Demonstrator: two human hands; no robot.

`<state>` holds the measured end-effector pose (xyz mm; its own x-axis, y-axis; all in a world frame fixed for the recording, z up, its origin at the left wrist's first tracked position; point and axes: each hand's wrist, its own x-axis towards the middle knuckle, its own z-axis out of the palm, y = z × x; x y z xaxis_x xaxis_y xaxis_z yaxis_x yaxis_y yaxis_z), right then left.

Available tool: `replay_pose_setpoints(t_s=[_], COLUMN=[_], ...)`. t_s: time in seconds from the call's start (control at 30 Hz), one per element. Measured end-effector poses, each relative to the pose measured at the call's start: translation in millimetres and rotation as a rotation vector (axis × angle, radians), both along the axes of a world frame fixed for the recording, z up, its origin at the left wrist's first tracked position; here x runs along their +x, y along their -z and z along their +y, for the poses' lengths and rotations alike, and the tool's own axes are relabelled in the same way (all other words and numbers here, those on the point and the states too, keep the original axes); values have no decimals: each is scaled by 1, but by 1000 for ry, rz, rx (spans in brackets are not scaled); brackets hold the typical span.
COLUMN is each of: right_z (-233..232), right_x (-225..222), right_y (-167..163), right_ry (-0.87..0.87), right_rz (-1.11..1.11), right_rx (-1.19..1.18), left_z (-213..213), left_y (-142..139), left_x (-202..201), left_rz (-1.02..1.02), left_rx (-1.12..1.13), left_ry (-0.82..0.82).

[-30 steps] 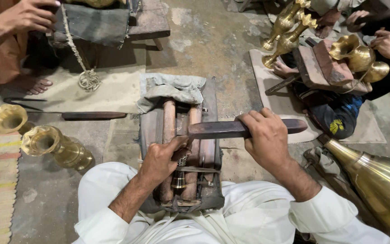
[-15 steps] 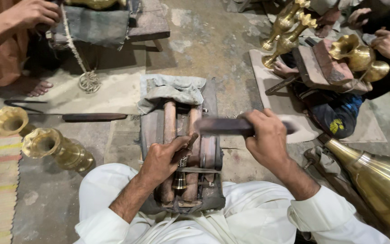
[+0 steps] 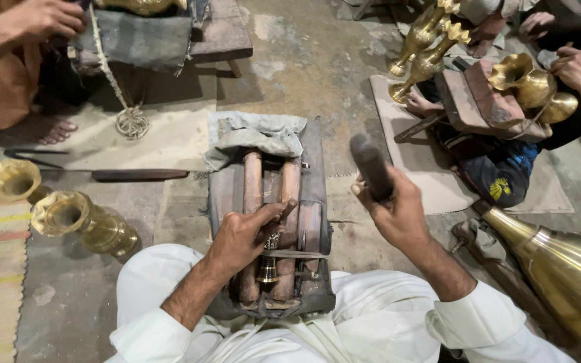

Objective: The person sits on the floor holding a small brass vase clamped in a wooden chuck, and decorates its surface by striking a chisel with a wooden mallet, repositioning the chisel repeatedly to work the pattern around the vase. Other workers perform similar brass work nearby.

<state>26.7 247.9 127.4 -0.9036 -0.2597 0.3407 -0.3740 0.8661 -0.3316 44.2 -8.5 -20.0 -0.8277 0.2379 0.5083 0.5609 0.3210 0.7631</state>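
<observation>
Two hands are busy in the middle of the frame. Your left hand (image 3: 240, 238) is closed around a thin tool set on a small brass piece (image 3: 267, 267), which sits between two wooden bars (image 3: 253, 185). Your right hand (image 3: 398, 215) is wrapped tight on a dark mallet (image 3: 370, 165), lifted up. I think the tapping is not done; I see no finished marks.

Dark mallet (image 3: 370, 165) blurred, small brass piece (image 3: 267, 269) partly hidden (perhaps a bell) under left hand (image 3: 240, 238)
</observation>
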Motion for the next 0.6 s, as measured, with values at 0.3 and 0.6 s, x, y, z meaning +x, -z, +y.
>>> replay_pose_setpoints(t_s=[0.3, 0.6], right_z=[1, -3], right_x=[4, 10], right_y=[-4, -10], right_ry=[-73, -17], right_rz=[126, 204], right_rx=[259, 240], left_z=[-2, -2], left_y=[0, 8], left_x=[-2, -1], left_rz=[1, -90], left_rx=[-2, 72], left_ry=[10, -12])
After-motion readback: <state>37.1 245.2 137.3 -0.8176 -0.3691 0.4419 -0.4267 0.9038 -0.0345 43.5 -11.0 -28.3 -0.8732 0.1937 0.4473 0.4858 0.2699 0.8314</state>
